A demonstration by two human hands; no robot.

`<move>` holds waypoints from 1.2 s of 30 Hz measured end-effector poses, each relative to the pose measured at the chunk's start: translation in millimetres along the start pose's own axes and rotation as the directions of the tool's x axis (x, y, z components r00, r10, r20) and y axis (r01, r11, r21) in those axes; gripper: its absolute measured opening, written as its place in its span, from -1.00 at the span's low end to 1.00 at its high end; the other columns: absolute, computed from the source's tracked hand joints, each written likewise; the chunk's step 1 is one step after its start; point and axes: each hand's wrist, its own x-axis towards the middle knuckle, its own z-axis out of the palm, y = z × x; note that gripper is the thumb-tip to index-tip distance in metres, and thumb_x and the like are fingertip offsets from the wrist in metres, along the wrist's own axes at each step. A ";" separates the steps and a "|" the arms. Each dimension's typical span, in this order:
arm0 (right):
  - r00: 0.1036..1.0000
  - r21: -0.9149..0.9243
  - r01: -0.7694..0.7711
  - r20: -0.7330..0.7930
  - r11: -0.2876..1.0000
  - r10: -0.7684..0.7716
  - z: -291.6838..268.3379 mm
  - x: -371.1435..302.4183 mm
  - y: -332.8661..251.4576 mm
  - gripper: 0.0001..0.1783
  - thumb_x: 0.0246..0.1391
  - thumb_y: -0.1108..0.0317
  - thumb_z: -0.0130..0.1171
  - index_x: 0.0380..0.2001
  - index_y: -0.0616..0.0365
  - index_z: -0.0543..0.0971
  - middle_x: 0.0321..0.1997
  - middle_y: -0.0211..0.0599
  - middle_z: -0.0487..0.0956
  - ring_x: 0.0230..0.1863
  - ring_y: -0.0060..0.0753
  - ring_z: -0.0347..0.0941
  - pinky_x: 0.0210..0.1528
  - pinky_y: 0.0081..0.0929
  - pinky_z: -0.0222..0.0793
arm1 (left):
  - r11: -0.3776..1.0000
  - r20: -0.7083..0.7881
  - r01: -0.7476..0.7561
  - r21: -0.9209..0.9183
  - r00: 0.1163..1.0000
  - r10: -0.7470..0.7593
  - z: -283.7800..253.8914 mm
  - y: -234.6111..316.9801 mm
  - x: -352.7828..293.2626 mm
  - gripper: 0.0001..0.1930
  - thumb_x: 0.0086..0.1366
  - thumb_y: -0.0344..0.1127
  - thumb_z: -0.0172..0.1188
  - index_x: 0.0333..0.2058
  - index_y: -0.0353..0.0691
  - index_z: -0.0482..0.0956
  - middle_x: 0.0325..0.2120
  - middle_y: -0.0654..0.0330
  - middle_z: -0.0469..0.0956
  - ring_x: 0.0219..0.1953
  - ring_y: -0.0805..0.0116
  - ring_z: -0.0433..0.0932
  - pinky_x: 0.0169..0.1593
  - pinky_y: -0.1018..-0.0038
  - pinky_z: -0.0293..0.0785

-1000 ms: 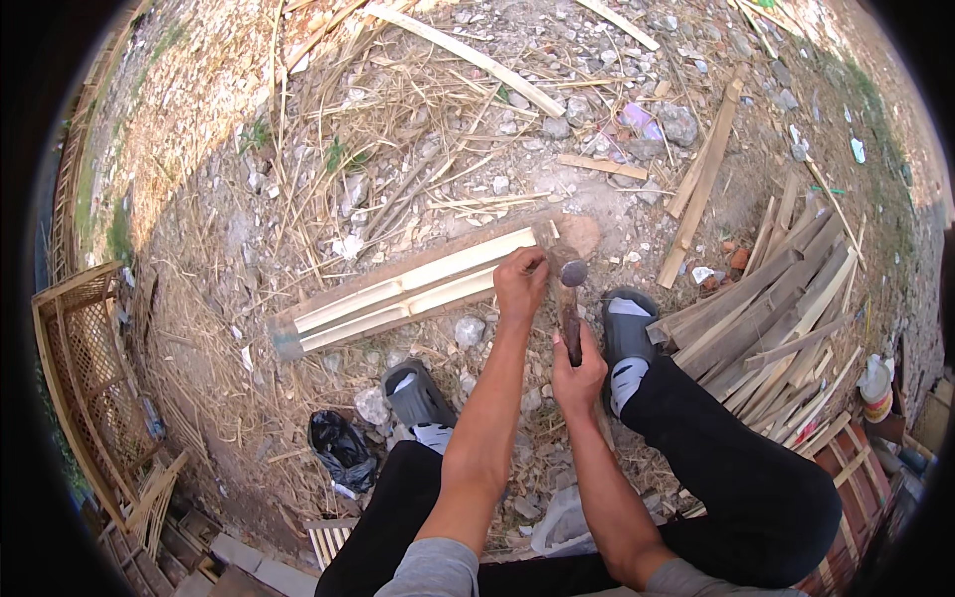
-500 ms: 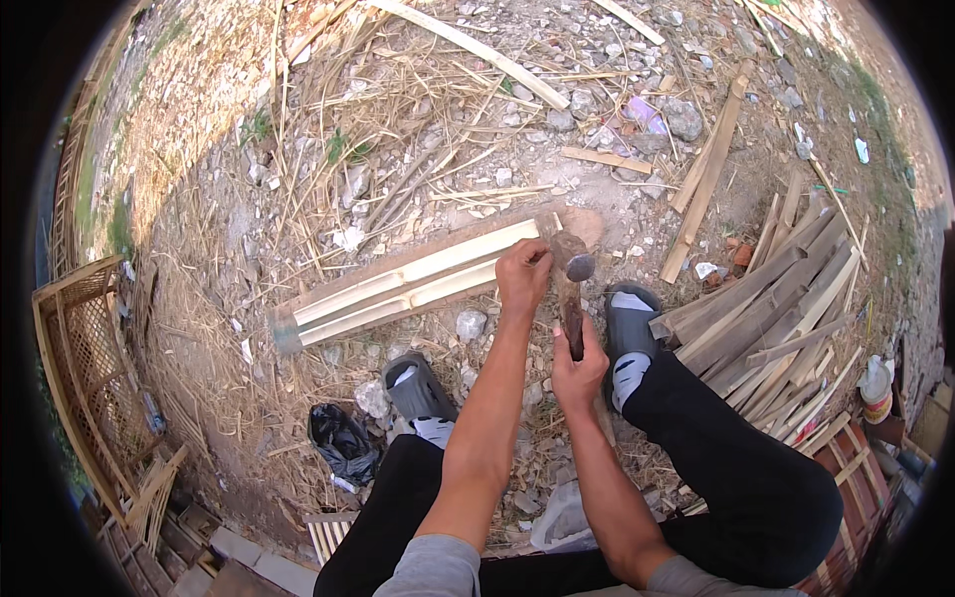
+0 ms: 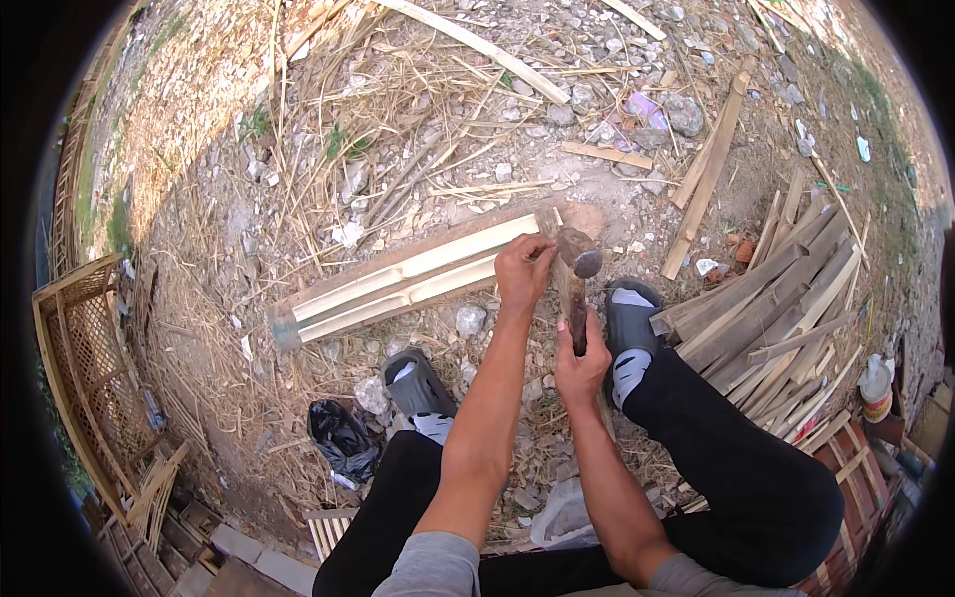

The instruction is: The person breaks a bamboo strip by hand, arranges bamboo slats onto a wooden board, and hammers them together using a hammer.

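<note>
My right hand (image 3: 582,370) is wrapped round the handle of a hammer (image 3: 574,316), whose dark metal head points away from me. Close beside that head, my left hand (image 3: 523,273) is pinched over the right end of two pale split-bamboo strips (image 3: 423,291). Whatever its fingertips hold is too small or too hidden to make out. The strips lie side by side on a brown wooden board (image 3: 370,261) on the ground. A short crosspiece (image 3: 548,221) sits across their right ends, partly covered by the hammer and hand.
Bamboo slats (image 3: 786,298) are piled to my right, with loose slats (image 3: 708,179) beyond. A black plastic bag (image 3: 343,443) lies by my left shoe (image 3: 418,383). A woven frame (image 3: 90,368) stands far left. Stones and straw cover the ground.
The hammer head has shifted slightly to the right, and my right hand moved a little with it. My left hand stays pinched at the strips' end. The board and strips look unmoved.
</note>
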 end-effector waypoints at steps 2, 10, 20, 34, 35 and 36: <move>0.998 -0.173 -0.003 0.064 0.985 0.015 1.6 -0.3 1.5 -0.55 0.05 0.32 0.23 0.01 0.26 0.49 -0.28 0.04 0.60 -0.26 -0.01 0.59 -0.22 -0.29 0.45 | 1.000 0.007 0.009 0.013 1.000 -0.010 -0.8 -6.8 -0.8 -0.89 0.00 -0.51 0.31 -0.43 -0.31 0.63 -0.49 0.12 0.61 -0.50 0.31 0.60 -0.37 0.48 0.51; 0.999 -0.089 -0.024 0.021 0.996 0.026 0.9 -1.2 -5.0 -0.55 0.06 0.30 0.22 0.02 0.24 0.49 -0.23 0.06 0.60 -0.24 0.03 0.58 -0.19 -0.25 0.45 | 1.000 0.011 -0.014 -0.007 1.000 0.014 -2.2 -0.3 0.0 -0.88 0.00 -0.53 0.27 -0.41 -0.32 0.63 -0.47 0.10 0.62 -0.49 0.29 0.61 -0.36 0.49 0.51; 1.000 -0.095 0.002 0.014 0.995 -0.001 2.9 -5.4 15.9 -0.53 0.05 0.30 0.24 0.02 0.27 0.48 -0.21 0.08 0.59 -0.23 0.00 0.58 -0.19 -0.27 0.45 | 1.000 0.014 0.000 -0.008 1.000 0.001 -0.7 0.3 1.4 -0.87 0.00 -0.53 0.26 -0.41 -0.32 0.63 -0.48 0.11 0.61 -0.48 0.32 0.61 -0.36 0.48 0.51; 0.994 -0.198 0.107 0.031 0.974 -0.103 6.5 -1.0 4.9 -0.57 0.06 0.35 0.23 0.01 0.27 0.48 -0.37 -0.02 0.58 -0.44 -0.16 0.52 -0.28 -0.35 0.43 | 0.997 0.007 -0.026 0.074 1.000 0.025 -2.7 -5.6 2.3 -0.88 -0.01 -0.53 0.29 -0.42 -0.32 0.63 -0.50 0.11 0.61 -0.51 0.31 0.60 -0.38 0.47 0.50; 0.998 -0.166 0.044 0.042 0.985 -0.038 6.0 -2.2 4.8 -0.56 0.04 0.35 0.23 0.01 0.27 0.48 -0.27 0.03 0.58 -0.32 -0.03 0.53 -0.23 -0.29 0.43 | 0.999 0.011 -0.019 0.046 1.000 0.018 -2.4 -6.1 2.5 -0.88 -0.01 -0.54 0.29 -0.42 -0.33 0.63 -0.50 0.11 0.60 -0.51 0.31 0.60 -0.38 0.48 0.50; 0.998 -0.136 -0.022 0.056 0.990 0.030 3.8 -3.5 0.8 -0.55 0.03 0.35 0.23 0.01 0.27 0.48 -0.18 0.08 0.58 -0.20 0.10 0.55 -0.18 -0.22 0.43 | 1.000 0.016 -0.008 0.018 1.000 0.008 -2.9 -3.6 1.5 -0.88 -0.01 -0.55 0.28 -0.41 -0.34 0.62 -0.50 0.10 0.60 -0.51 0.31 0.60 -0.37 0.48 0.49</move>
